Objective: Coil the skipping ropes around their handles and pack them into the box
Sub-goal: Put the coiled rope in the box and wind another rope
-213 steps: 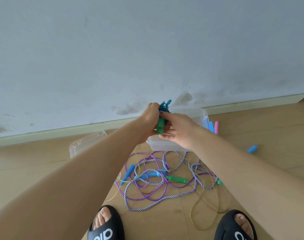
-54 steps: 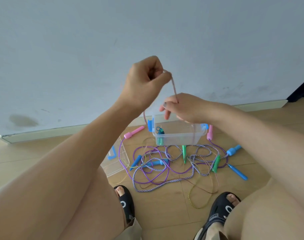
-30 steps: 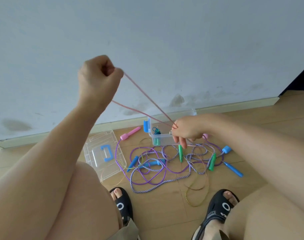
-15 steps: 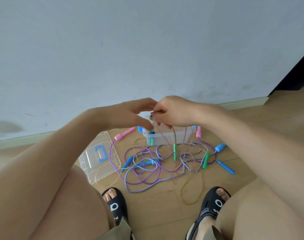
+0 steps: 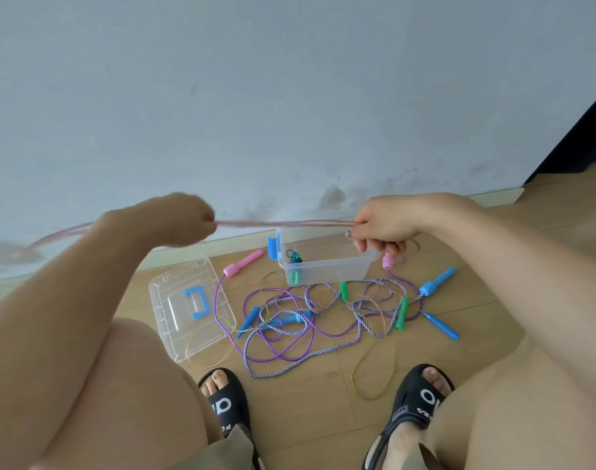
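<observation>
As both hands grip, thin pink rope (image 5: 283, 223) taut

One head-worn wide-angle view looks forward and down, close over the hands (image 5: 384, 225).

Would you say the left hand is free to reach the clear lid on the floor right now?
Probably not: the left hand grips the pink rope stretched to the right hand; the lid itself lies uncovered.

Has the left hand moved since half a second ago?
Yes. The left hand has pulled away from the right hand, leftward off the box and over the lid, stretching the pink rope between them.
</observation>
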`<state>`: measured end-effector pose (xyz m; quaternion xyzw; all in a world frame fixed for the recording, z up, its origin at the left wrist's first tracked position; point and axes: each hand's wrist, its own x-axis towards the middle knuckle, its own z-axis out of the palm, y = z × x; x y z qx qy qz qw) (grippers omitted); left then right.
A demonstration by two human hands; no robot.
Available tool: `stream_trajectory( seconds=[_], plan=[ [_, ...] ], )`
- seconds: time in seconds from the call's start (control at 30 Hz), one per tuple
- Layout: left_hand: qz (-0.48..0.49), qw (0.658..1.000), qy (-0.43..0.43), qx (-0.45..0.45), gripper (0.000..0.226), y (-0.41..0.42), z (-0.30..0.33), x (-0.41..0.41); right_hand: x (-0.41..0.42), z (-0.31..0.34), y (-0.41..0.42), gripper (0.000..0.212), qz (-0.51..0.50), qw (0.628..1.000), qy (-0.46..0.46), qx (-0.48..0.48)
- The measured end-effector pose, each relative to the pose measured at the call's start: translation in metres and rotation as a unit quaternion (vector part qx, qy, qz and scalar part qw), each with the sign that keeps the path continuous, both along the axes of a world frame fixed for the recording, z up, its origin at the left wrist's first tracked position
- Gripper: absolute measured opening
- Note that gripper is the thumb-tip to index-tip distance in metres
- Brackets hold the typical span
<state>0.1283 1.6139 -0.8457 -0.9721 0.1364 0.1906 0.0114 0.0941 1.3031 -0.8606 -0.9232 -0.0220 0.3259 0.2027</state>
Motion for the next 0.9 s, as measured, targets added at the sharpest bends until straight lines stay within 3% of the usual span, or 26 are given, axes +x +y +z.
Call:
stream_trajectory(
  seconds=[0.07,0.1,0.17,0.23,0.27,0.43,0.6,0.63,0.7,0.8,0.87,0.9],
  plan=[
    [0.035,0.985,0.161,0.053,0.01,0.005,-0.013,-0.003,-0.003,0.007,0.01,0.026,0.008,0.997,-0.074,0.031],
    [0.041,0.976,0.214,0.015,0.022,0.001,-0.013,-0.008,-0.004,0.011,0.018,0.026,0.016,0.992,-0.112,0.057],
    [0.055,0.946,0.265,-0.179,0.05,-0.012,-0.014,-0.014,-0.009,0.019,0.033,0.028,0.027,0.981,-0.148,0.121],
    [0.057,0.863,0.325,-0.383,0.058,-0.03,-0.007,-0.02,-0.013,0.024,0.042,0.026,0.04,0.972,-0.176,0.148],
    [0.048,0.841,0.323,-0.431,0.058,-0.038,-0.002,-0.022,-0.014,0.025,0.044,0.025,0.048,0.969,-0.197,0.143],
    [-0.04,0.858,0.24,-0.452,0.024,-0.057,0.003,-0.024,-0.012,0.026,0.048,0.022,0.059,0.961,-0.236,0.127],
    [0.064,0.816,0.229,-0.526,0.035,-0.055,0.01,-0.019,-0.006,0.024,0.025,0.023,0.044,0.98,-0.152,0.12],
    [0.085,0.821,0.214,-0.522,0.037,-0.047,0.009,-0.014,-0.004,0.023,0.017,0.025,0.038,0.984,-0.139,0.102],
    [0.106,0.869,0.15,-0.46,0.035,-0.026,0.007,-0.005,0.0,0.021,0.003,0.027,0.023,0.99,-0.127,0.062],
    [0.099,0.965,0.042,-0.237,0.035,0.003,0.0,0.003,0.002,0.019,-0.009,0.028,0.008,0.99,-0.133,0.042],
    [0.085,0.984,0.08,-0.134,0.026,0.005,-0.005,0.001,0.001,0.019,-0.004,0.029,0.014,0.988,-0.138,0.061],
    [0.073,0.98,0.122,-0.137,0.017,0.002,-0.009,-0.001,0.0,0.02,0.002,0.029,0.023,0.987,-0.143,0.072]
  ],
)
